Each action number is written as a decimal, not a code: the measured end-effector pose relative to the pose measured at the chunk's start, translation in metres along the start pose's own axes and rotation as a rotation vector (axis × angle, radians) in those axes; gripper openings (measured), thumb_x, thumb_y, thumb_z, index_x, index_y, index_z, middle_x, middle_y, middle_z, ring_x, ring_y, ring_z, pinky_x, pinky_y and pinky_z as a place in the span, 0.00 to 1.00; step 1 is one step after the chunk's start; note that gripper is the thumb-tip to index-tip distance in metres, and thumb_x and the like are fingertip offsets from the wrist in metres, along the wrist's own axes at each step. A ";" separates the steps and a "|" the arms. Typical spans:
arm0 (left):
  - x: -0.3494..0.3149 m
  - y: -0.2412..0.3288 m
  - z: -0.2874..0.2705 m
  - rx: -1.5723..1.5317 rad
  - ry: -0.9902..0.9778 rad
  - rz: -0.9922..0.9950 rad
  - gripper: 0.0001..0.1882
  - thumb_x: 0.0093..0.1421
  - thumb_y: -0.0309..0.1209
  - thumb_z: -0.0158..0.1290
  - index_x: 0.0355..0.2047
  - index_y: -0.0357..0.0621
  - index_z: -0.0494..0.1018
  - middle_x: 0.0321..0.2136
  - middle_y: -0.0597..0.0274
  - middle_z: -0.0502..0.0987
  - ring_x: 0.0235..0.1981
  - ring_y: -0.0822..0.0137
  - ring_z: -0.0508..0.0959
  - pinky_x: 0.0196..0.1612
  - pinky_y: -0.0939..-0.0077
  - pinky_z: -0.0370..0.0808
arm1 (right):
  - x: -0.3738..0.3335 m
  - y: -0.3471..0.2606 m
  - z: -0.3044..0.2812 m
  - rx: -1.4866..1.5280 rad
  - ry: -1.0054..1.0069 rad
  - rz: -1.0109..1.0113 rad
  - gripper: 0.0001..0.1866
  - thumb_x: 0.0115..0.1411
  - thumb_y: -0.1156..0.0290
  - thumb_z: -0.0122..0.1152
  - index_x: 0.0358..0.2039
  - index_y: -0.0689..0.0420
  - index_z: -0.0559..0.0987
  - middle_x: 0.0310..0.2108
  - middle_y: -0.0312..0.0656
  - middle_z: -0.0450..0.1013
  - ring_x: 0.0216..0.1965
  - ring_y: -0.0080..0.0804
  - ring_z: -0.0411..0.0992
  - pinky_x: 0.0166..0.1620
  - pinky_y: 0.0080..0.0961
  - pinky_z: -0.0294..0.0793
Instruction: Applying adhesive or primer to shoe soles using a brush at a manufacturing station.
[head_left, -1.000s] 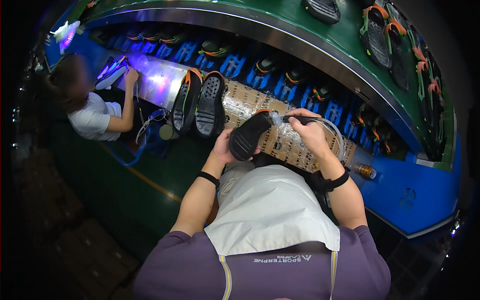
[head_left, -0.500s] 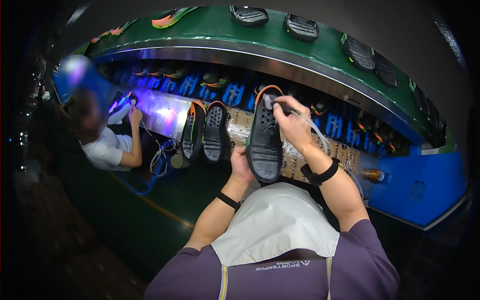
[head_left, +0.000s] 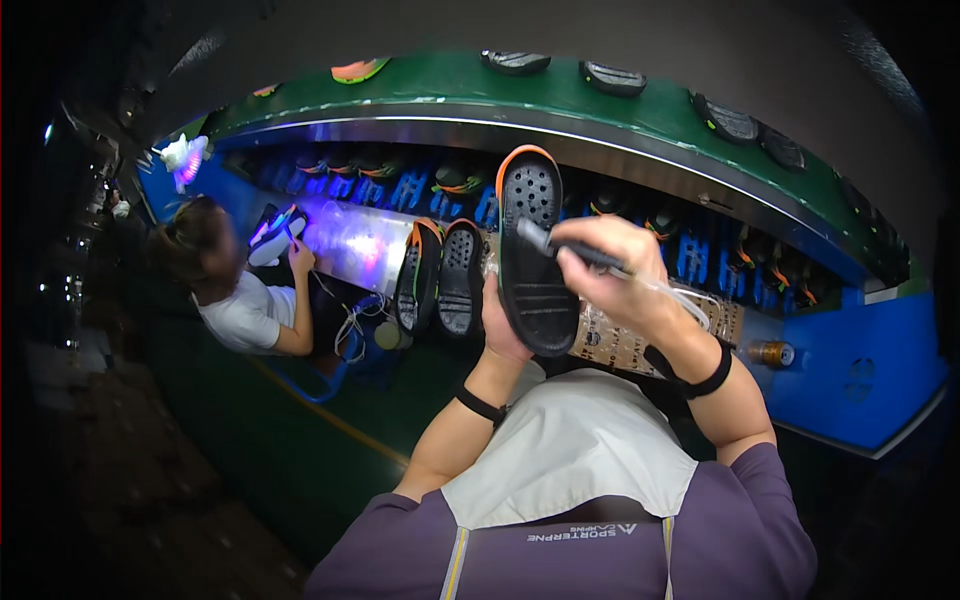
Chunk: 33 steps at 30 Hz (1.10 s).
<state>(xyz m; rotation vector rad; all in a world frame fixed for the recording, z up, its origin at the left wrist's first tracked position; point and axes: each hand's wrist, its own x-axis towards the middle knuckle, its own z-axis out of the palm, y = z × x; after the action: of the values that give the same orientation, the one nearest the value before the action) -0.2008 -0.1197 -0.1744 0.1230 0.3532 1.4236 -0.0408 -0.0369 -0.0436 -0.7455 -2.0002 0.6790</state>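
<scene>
Film-wrapped brown cardboard [head_left: 608, 343] lies behind the left hand [head_left: 505, 318], which half-curls round a black perforated rubber sole [head_left: 542, 300], its long axis running away from the body, orange-rimmed end far, leaning slightly left; the right hand [head_left: 620, 268] closes round a dark-handled, pale-tipped tool [head_left: 590, 254] at mid-sole; beyond runs a green ledge [head_left: 450, 90]

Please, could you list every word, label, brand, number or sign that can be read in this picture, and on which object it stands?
I will not copy wording, but printing shows here:
Purple shirt: pale lettering and small peaked logo, upside down; legible.
Cardboard on the bench: dark print, partly covered and blurred.
Orange can: markings too small to read.
Black sole: no readable text.
</scene>
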 end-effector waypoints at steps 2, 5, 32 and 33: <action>-0.005 -0.001 0.021 0.004 -0.207 -0.039 0.45 0.71 0.65 0.29 0.72 0.43 0.63 0.60 0.44 0.77 0.59 0.44 0.80 0.58 0.46 0.81 | 0.017 0.010 0.004 -0.081 0.199 -0.062 0.12 0.52 0.75 0.72 0.38 0.59 0.85 0.30 0.47 0.81 0.31 0.45 0.79 0.39 0.36 0.79; -0.017 -0.003 0.043 -0.046 -0.151 -0.105 0.43 0.71 0.62 0.31 0.71 0.43 0.64 0.60 0.45 0.77 0.59 0.44 0.80 0.59 0.45 0.81 | 0.032 0.015 0.019 -0.152 0.337 -0.179 0.13 0.53 0.77 0.71 0.41 0.61 0.84 0.31 0.45 0.80 0.30 0.43 0.77 0.38 0.37 0.76; -0.010 0.040 0.013 -0.177 -0.320 0.161 0.35 0.76 0.57 0.35 0.67 0.43 0.69 0.64 0.48 0.75 0.63 0.51 0.76 0.70 0.53 0.70 | 0.017 -0.019 0.032 0.121 -0.183 -0.214 0.18 0.55 0.74 0.75 0.48 0.49 0.87 0.29 0.37 0.77 0.35 0.39 0.73 0.43 0.36 0.67; -0.006 0.041 0.010 -0.203 -0.352 0.181 0.36 0.75 0.59 0.35 0.68 0.46 0.68 0.65 0.49 0.74 0.65 0.50 0.74 0.70 0.53 0.70 | 0.019 -0.020 0.028 -0.034 -0.204 -0.206 0.19 0.54 0.74 0.75 0.48 0.50 0.87 0.30 0.37 0.78 0.36 0.39 0.74 0.44 0.37 0.68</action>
<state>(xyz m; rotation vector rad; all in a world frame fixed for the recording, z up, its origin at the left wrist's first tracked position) -0.2369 -0.1187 -0.1525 0.2409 -0.0955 1.5744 -0.0787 -0.0416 -0.0327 -0.4955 -2.2422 0.6206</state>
